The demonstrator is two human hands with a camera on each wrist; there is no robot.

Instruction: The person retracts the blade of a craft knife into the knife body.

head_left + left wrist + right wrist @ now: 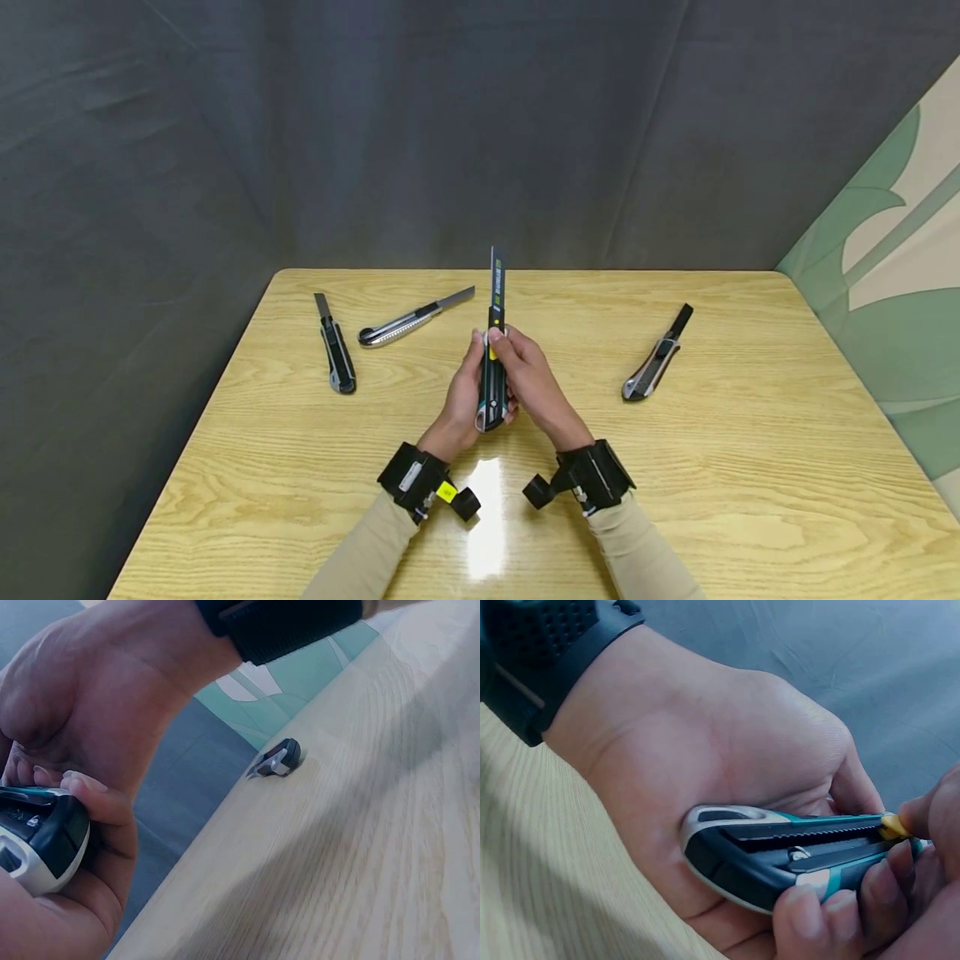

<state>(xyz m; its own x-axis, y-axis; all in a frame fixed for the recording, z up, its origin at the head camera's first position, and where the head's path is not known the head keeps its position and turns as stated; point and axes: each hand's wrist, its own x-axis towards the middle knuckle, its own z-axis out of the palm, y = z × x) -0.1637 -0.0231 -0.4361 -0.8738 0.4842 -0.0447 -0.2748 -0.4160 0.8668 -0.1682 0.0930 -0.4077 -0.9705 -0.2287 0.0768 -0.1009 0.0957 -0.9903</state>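
Note:
A black, white and teal snap-off utility knife (491,387) stands up between both hands over the middle of the table. Its long dark blade (497,279) is out and points away from me. The left hand (459,404) grips the handle, its fingers curled round the body. From the other side the right hand (542,387) holds it, thumb at the yellow slider (891,825). In the right wrist view the handle's butt end lies against the left palm (727,757). That butt end (56,832) also appears at the left of the left wrist view.
On the wooden table (750,467) lie a black and grey utility knife (339,354) and a silver one (401,327) to the left. A grey and black one (652,367) lies to the right. A dark curtain (465,133) hangs behind the far edge.

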